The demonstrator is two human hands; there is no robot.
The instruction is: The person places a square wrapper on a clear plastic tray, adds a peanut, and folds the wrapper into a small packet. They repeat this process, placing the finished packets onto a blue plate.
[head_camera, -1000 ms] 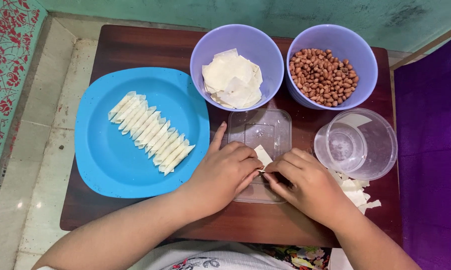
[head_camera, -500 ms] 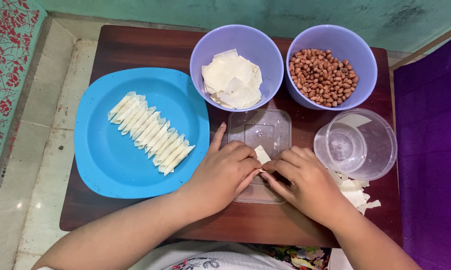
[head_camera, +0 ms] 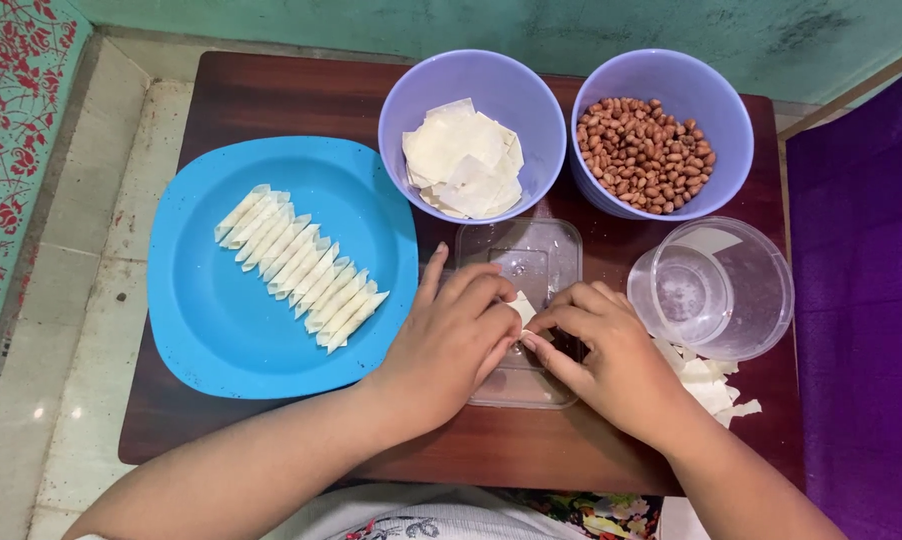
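Dark brown wooden table (head_camera: 271,95) carries the work. On the square blue plastic plate (head_camera: 201,330) at its left edge lies a row of finished pale rolled wrappers (head_camera: 301,268); the purple bowl of flat white wrapper sheets (head_camera: 466,160) and the purple bowl of brown peanuts (head_camera: 646,150) at the far edge are well stocked, so much seems left. Left hand (head_camera: 451,340) and right hand (head_camera: 611,355) pinch a small white wrapper piece (head_camera: 521,308) over the clear plastic lid (head_camera: 531,260) near the front edge. Since a second ago, the fingers have closed tighter and less wrapper shows.
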